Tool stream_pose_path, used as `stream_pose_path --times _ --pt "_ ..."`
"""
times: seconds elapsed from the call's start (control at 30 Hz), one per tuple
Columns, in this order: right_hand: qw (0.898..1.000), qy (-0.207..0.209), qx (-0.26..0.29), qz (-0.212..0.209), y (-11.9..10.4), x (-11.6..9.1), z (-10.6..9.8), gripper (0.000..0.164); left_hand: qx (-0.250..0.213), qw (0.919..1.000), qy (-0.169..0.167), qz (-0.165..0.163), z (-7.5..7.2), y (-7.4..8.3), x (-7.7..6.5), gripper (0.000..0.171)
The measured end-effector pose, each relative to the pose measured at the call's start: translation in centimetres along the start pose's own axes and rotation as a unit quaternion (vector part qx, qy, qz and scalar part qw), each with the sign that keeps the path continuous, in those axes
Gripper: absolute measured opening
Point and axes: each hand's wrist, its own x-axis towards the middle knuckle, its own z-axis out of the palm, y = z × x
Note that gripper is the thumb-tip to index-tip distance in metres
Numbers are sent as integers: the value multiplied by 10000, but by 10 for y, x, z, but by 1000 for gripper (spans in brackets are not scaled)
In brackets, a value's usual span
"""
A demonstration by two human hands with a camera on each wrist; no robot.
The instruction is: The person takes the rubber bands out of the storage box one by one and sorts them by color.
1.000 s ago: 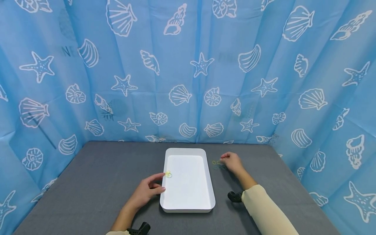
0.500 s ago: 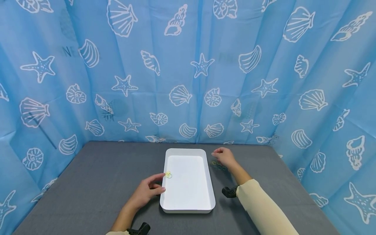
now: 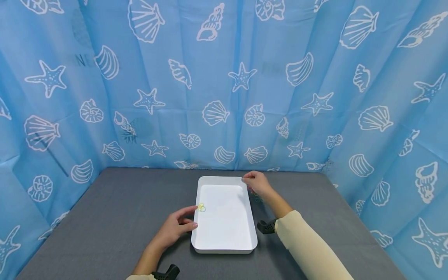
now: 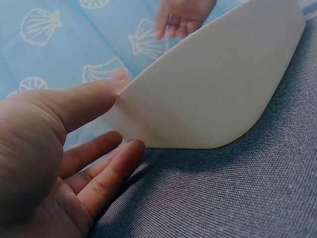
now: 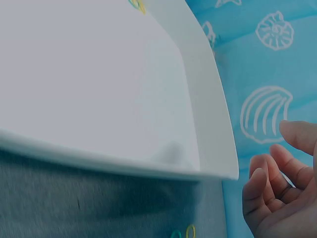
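Nearest, the left hand [image 3: 176, 225] reaches to the left wall of the white tray [image 3: 224, 233], its extended thumb and fingers spread and touching the wall rather than clamped round it. The tray lies directly to the right of that hand on the grey table [image 3: 126, 210]. A small cluster of yellow and green rings [image 3: 201, 207] lies inside, close to the left hand's fingertips.

Farther off, the right hand [image 3: 258, 182] is at the tray's far right corner, its fingers curled. In the last second it has moved leftward from above the loose rings on the table [image 5: 193, 232] to this corner, while the left hand has stayed put. I judge this shifts the work from those loose rings to the tray's edge. Whether the right hand's fingertips meet or pinch a ring, I cannot tell; none shows between them. The loose rings, yellow and green, lie nearer the person than the right hand, outside the tray and partly hidden by that hand in the head view; their number is unclear

Beyond both hands hangs the blue shell-patterned curtain [image 3: 224, 132]
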Motion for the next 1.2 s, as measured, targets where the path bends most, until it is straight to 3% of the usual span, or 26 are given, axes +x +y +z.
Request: stream_pose_path --times 0.3,0.5,0.77,1.0,1.2 --pt "9989 -341 284 -119 -10 -4 26 20 4 10000 14 41 0 -1 0 58" --pt "9954 -742 -58 -604 -14 -8 45 30 -3 10000 43 14 0 -2 0 59" --pt "9855 -1176 -624 -1051 -15 -11 67 33 83 10000 7 -33 1 -1 2 57" --pt "9752 -1596 -739 -1344 -13 -14 85 40 -18 9999 -114 105 0 -6 3 57" --pt "9586 -2146 -653 -1751 -12 -13 98 40 3 9999 -100 79 -2 -5 3 56"
